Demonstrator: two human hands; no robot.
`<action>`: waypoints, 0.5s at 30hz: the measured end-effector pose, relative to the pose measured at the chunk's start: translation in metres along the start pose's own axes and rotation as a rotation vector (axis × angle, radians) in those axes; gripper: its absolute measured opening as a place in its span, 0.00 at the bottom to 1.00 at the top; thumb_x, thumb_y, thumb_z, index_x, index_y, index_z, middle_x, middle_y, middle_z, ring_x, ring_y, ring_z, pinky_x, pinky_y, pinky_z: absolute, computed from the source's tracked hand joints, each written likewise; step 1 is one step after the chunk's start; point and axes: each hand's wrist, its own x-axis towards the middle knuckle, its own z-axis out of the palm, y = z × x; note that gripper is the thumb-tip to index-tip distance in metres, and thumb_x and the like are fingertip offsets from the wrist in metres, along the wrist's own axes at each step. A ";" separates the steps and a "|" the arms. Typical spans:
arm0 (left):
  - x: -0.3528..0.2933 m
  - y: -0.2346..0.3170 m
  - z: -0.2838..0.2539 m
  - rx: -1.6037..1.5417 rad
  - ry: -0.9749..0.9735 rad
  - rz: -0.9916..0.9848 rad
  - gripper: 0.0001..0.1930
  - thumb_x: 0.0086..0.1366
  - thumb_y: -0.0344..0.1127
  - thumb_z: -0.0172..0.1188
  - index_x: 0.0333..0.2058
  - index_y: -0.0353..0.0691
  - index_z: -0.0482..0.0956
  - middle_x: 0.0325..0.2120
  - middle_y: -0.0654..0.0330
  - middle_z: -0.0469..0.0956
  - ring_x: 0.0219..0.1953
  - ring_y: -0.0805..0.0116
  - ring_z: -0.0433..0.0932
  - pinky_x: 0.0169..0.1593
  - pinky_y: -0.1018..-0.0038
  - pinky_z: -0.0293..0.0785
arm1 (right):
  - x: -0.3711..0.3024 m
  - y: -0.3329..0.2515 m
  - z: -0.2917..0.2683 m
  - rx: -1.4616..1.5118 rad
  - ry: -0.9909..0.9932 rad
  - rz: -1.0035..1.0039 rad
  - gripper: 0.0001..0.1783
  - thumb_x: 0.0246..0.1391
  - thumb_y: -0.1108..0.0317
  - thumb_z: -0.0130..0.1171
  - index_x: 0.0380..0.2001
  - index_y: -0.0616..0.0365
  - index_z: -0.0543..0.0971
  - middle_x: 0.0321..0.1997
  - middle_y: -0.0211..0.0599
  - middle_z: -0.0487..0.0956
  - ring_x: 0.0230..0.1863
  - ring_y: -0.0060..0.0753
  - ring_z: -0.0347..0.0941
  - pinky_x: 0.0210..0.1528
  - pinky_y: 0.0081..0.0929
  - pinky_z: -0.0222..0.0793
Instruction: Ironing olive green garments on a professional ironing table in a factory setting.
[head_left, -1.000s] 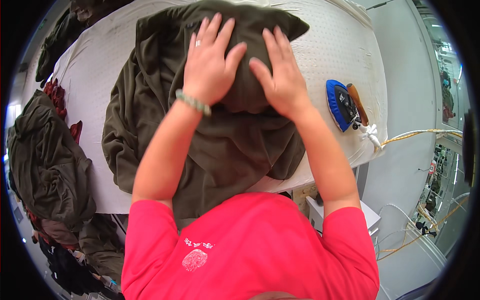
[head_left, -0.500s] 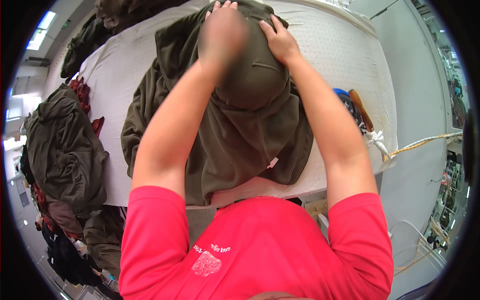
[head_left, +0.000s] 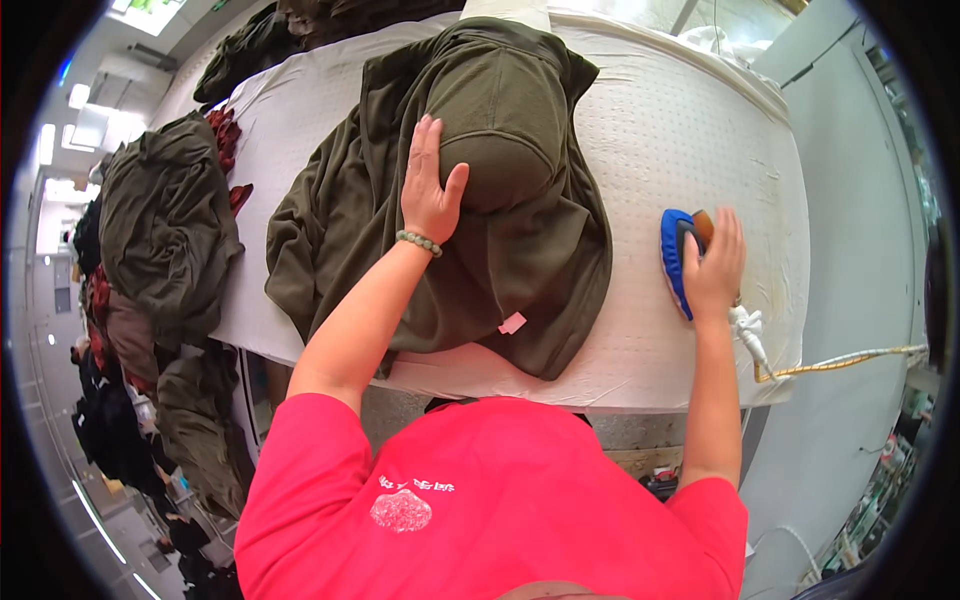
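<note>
The right hand [head_left: 718,275] lies over the iron [head_left: 672,255] by its handle, though whether its fingers clamp it I cannot tell, while the left hand [head_left: 433,195], thumb apart, presses flat on the garment [head_left: 500,100] on the table [head_left: 690,140]. A full wrap of the handle and a light, steady left palm would likely serve best. Half a second ago both hands were on the garment's upper part; now its rounded top is uncovered.

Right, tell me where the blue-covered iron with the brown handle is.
In the head view, the iron is at the right side of the white cloth-covered table, right of the olive fabric garment, with the bare right hand at its handle.
</note>
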 end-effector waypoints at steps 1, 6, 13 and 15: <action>-0.004 0.003 0.011 -0.023 0.042 -0.079 0.29 0.70 0.47 0.57 0.64 0.39 0.71 0.68 0.52 0.65 0.73 0.54 0.59 0.74 0.54 0.52 | -0.017 0.011 -0.006 -0.008 0.003 -0.011 0.33 0.57 0.67 0.64 0.65 0.61 0.69 0.65 0.52 0.72 0.65 0.53 0.69 0.67 0.45 0.64; 0.027 0.076 0.014 0.303 -0.190 0.211 0.29 0.68 0.49 0.58 0.61 0.34 0.73 0.67 0.52 0.67 0.73 0.54 0.58 0.75 0.50 0.46 | -0.037 0.013 -0.028 -0.099 -0.441 0.189 0.33 0.58 0.61 0.65 0.64 0.58 0.69 0.63 0.52 0.74 0.60 0.54 0.72 0.60 0.47 0.68; 0.048 0.072 0.052 0.564 -0.690 0.588 0.23 0.64 0.47 0.62 0.52 0.40 0.81 0.62 0.55 0.73 0.70 0.58 0.63 0.75 0.53 0.48 | -0.030 0.001 -0.032 -0.018 -0.739 0.335 0.27 0.56 0.58 0.67 0.56 0.57 0.77 0.40 0.47 0.83 0.39 0.55 0.80 0.46 0.50 0.74; 0.057 0.056 0.029 0.227 -0.478 0.514 0.24 0.65 0.48 0.61 0.54 0.38 0.80 0.62 0.55 0.74 0.70 0.57 0.64 0.75 0.55 0.50 | -0.041 0.011 -0.025 -0.081 -0.664 0.280 0.25 0.55 0.58 0.68 0.54 0.57 0.79 0.30 0.42 0.84 0.29 0.48 0.80 0.37 0.45 0.76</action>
